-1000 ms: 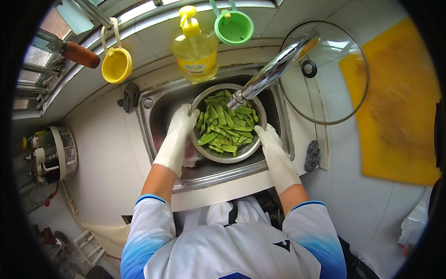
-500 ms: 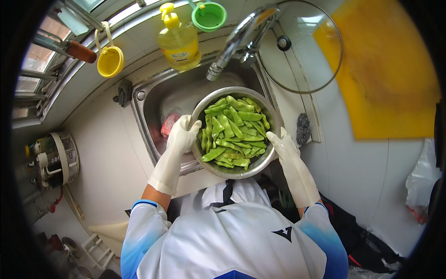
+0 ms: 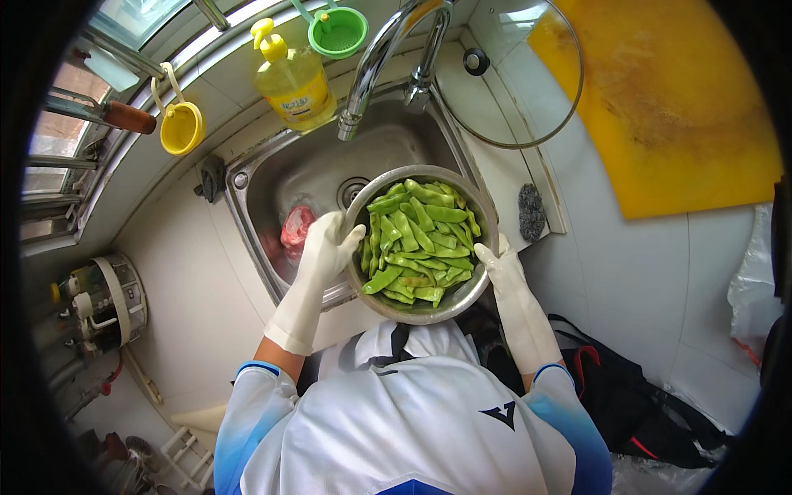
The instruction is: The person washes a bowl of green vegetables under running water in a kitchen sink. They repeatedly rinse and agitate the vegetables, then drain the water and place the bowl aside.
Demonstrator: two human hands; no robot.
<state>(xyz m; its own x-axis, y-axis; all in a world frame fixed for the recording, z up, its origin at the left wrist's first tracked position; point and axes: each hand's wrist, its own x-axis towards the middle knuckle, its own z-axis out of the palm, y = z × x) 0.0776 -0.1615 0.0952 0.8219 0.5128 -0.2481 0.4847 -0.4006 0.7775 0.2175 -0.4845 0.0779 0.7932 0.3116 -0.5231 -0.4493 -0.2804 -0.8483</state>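
Note:
Between my two hands is a round metal bowl (image 3: pixel 488 206) filled with cut flat green beans (image 3: pixel 421 235). My left hand (image 3: pixel 328 246), in a white rubber glove, grips the bowl's left rim with the thumb on the inside edge. On the opposite side my right hand (image 3: pixel 502 262), gloved the same way, holds the right rim, thumb on top. The fingers beneath the bowl are hidden on both sides. The bowl is held over the near right part of a steel sink (image 3: pixel 309 177). A piece of red meat (image 3: pixel 297 233) lies in the sink, left of the bowl.
A chrome faucet (image 3: pixel 363 82) arches over the sink. Behind stand a yellow soap pump bottle (image 3: pixel 295 89) and a green strainer (image 3: pixel 337 33). To the right are a glass lid (image 3: pixel 569 91), a steel scrubber (image 3: pixel 530 212) and a yellow cutting board (image 3: pixel 668 107). A black bag (image 3: pixel 619 396) lies lower right.
The view has shifted, so the faucet, bottle and lid sit further left and higher. The sink drain now shows beside the bowl. Both hands keep their hold on the bowl.

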